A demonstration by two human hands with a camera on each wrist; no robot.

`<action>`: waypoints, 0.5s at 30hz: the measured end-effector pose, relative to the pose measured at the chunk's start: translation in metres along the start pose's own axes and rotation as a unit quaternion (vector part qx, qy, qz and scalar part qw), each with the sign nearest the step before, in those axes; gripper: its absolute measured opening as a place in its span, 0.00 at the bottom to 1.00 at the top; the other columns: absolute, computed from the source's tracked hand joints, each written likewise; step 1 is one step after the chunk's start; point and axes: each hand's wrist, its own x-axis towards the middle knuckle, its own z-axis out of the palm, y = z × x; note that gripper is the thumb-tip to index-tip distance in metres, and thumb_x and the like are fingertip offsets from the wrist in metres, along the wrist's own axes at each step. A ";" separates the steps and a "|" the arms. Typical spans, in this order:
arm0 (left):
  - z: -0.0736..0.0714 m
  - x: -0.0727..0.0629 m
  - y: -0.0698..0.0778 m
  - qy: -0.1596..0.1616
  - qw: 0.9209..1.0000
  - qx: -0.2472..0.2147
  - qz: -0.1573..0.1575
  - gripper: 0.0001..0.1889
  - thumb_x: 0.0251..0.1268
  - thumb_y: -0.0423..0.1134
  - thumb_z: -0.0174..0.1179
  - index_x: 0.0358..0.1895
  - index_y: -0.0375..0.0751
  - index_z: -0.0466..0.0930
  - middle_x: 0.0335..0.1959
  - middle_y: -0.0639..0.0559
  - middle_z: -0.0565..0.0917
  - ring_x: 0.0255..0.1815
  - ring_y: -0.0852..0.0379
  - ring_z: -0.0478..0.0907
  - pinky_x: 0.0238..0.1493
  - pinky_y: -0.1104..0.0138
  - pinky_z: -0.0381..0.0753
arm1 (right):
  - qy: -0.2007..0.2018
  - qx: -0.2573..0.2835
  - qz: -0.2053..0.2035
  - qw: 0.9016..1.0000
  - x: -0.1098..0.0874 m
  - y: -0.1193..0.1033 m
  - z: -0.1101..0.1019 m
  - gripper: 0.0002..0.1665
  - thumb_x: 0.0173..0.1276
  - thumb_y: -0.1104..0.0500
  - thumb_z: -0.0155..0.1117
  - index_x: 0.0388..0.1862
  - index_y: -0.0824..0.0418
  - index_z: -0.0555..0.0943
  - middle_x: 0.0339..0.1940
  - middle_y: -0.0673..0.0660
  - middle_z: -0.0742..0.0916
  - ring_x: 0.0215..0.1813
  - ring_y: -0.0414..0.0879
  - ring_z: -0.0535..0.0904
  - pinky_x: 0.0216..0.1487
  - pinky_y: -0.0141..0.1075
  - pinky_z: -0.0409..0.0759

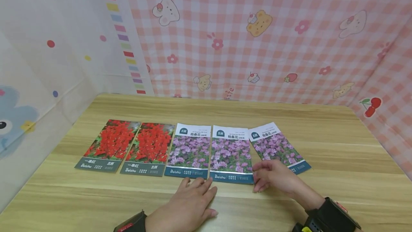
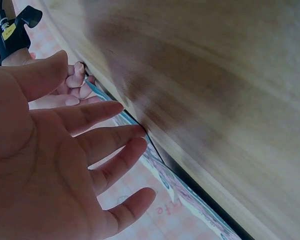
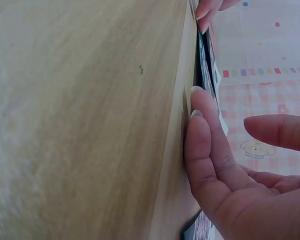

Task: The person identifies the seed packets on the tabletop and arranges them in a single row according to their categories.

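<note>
Flower-seed packets lie in a row on the table. Two at the left show red flowers: a first red packet point(image 1: 111, 146) and a second red packet point(image 1: 149, 148). Right of them are two purple-flower packets, one point(image 1: 189, 149) beside the other point(image 1: 230, 153). A third purple packet point(image 1: 278, 146) lies tilted at the right end. My left hand point(image 1: 188, 203) is palm down, its fingers spread near the lower edges of the middle purple packets. My right hand point(image 1: 278, 178) has its fingertips against the lower right edge of the second purple packet; its thumb point(image 3: 275, 131) stands apart.
The wooden table point(image 1: 80, 199) ends at a pink checked cloth point(image 1: 257, 56) behind. A white cloth point(image 1: 64, 13) with coloured dots hangs at the left. Dark wrist bands, the left one point(image 1: 132, 223) and the right one point(image 1: 333, 216), sit on both wrists.
</note>
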 end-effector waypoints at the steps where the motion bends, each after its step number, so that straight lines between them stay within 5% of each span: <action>1: 0.000 0.000 0.000 0.000 1.000 -0.002 0.000 0.31 0.62 0.61 0.47 0.65 0.50 0.65 0.68 0.51 0.61 0.67 0.50 0.57 0.61 0.45 0.56 | 0.001 0.000 -0.001 1.000 0.000 0.000 0.000 0.21 0.64 0.68 0.49 0.52 0.83 0.64 0.31 0.61 0.82 0.31 0.53 0.82 0.36 0.43 0.81; 15: -0.004 -0.003 0.003 0.052 0.998 0.003 0.020 0.27 0.64 0.58 0.48 0.62 0.50 0.69 0.66 0.48 0.64 0.65 0.50 0.59 0.59 0.49 0.59 | 0.083 -0.073 -0.011 0.994 -0.006 -0.003 -0.014 0.19 0.66 0.65 0.52 0.52 0.78 0.68 0.32 0.61 0.83 0.28 0.52 0.81 0.31 0.40 0.81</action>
